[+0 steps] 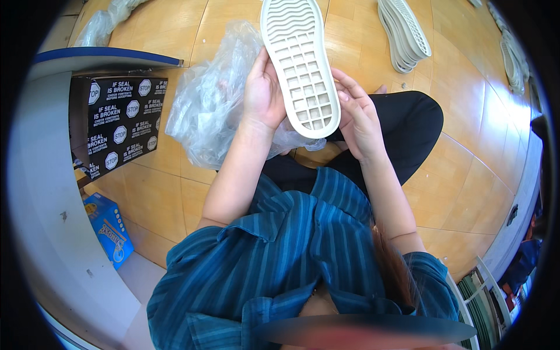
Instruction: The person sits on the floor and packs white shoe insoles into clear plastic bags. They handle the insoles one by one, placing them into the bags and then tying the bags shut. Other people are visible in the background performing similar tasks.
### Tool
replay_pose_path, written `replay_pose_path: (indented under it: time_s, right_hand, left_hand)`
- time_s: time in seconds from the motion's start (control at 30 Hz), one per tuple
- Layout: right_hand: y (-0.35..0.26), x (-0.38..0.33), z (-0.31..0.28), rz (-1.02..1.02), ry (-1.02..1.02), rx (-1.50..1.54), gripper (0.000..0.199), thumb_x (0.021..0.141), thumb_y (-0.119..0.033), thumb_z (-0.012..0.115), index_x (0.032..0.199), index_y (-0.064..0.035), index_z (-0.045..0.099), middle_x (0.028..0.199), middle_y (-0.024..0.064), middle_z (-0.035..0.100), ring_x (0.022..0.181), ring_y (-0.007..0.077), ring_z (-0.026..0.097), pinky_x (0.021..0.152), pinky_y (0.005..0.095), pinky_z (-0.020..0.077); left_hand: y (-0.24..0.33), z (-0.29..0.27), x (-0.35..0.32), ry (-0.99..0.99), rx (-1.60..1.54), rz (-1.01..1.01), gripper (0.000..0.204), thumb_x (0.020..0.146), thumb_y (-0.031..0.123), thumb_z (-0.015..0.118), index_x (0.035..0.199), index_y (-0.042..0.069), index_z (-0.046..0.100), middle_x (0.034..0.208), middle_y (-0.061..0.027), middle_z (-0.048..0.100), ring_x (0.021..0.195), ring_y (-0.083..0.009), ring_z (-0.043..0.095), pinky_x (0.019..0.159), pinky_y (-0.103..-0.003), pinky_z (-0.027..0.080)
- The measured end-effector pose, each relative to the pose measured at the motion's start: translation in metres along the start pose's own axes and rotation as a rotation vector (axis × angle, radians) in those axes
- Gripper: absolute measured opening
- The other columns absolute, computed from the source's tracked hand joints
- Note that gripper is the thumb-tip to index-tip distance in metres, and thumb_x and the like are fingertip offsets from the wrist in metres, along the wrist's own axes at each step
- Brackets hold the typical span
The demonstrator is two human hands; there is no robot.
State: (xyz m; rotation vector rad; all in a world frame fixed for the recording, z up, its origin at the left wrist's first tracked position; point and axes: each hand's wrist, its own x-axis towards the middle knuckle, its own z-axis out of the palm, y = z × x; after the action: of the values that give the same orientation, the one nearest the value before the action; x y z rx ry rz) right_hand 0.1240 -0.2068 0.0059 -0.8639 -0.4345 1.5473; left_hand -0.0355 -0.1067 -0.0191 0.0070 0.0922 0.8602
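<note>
A white shoe sole [304, 73] is held up in front of me, its inner side showing a grid of square hollows at the heel and wavy ridges toward the front. My left hand [263, 93] grips its left edge, with the fingers going behind it. On the opposite edge, my right hand [357, 114] has its fingers against the rim near the heel. The sole's front tip runs out of the top of the picture. Behind it, a crumpled clear plastic bag [204, 105] lies on the floor, partly hidden by my left forearm.
A stack of white soles [403, 35] stands on the tiled floor [466, 151] at the far right, with more soles [513, 61] beyond. To my left are a black printed box [125, 122], a blue box [109, 228] and a grey panel [52, 192]. More plastic [105, 26] lies far left.
</note>
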Motion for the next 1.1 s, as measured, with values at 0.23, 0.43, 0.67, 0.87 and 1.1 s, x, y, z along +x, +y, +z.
replay_pose_path:
  time_s: [0.23, 0.43, 0.67, 0.87, 1.1]
  right_hand:
    - [-0.001, 0.001, 0.001, -0.001, 0.020, 0.020, 0.043, 0.099, -0.010, 0.052, 0.139, 0.0032, 0.044, 0.126, 0.0138, 0.061, 0.113, 0.0171, 0.061, 0.097, 0.0303, 0.0482]
    - [0.001, 0.007, -0.003, 0.013, 0.026, 0.033, 0.046, 0.101, -0.017, 0.049, 0.142, 0.0030, 0.042, 0.131, 0.0149, 0.058, 0.117, 0.0181, 0.059, 0.100, 0.0312, 0.0457]
    - [0.010, 0.009, -0.006, 0.075, 0.039, -0.146, 0.053, 0.106, -0.033, 0.038, 0.144, 0.0039, 0.039, 0.135, 0.0161, 0.055, 0.116, 0.0180, 0.057, 0.098, 0.0305, 0.0461]
    - [0.012, 0.008, -0.009, 0.145, -0.118, -0.018, 0.050, 0.106, -0.030, 0.042, 0.144, 0.0020, 0.042, 0.119, 0.0095, 0.065, 0.091, 0.0079, 0.060, 0.079, 0.0223, 0.0495]
    - [0.013, 0.007, -0.011, 0.180, -0.075, -0.061, 0.051, 0.106, -0.033, 0.039, 0.145, -0.0003, 0.042, 0.118, 0.0094, 0.065, 0.090, 0.0085, 0.060, 0.077, 0.0218, 0.0487]
  left_hand:
    - [-0.002, 0.003, 0.003, 0.057, 0.008, 0.048, 0.050, 0.107, 0.035, 0.029, 0.138, 0.000, 0.047, 0.137, -0.0174, 0.055, 0.126, -0.0290, 0.054, 0.109, -0.042, 0.042]
    - [-0.002, 0.017, 0.009, 0.097, 0.124, 0.103, 0.051, 0.107, 0.037, 0.030, 0.140, 0.001, 0.044, 0.140, -0.0164, 0.052, 0.128, -0.0296, 0.051, 0.110, -0.043, 0.040]
    - [-0.024, 0.036, 0.007, 0.381, 0.820, 0.300, 0.061, 0.098, 0.042, 0.056, 0.140, 0.005, 0.034, 0.134, -0.0123, 0.050, 0.128, -0.0264, 0.047, 0.107, -0.044, 0.040]
    - [-0.027, 0.037, 0.008, 0.492, 0.912, 0.318, 0.073, 0.091, 0.044, 0.068, 0.139, 0.004, 0.031, 0.132, -0.0172, 0.047, 0.124, -0.0247, 0.048, 0.099, -0.043, 0.047]
    - [-0.027, 0.037, 0.008, 0.537, 0.880, 0.316, 0.067, 0.091, 0.042, 0.068, 0.136, 0.004, 0.035, 0.126, -0.0156, 0.049, 0.118, -0.0243, 0.050, 0.095, -0.041, 0.048]
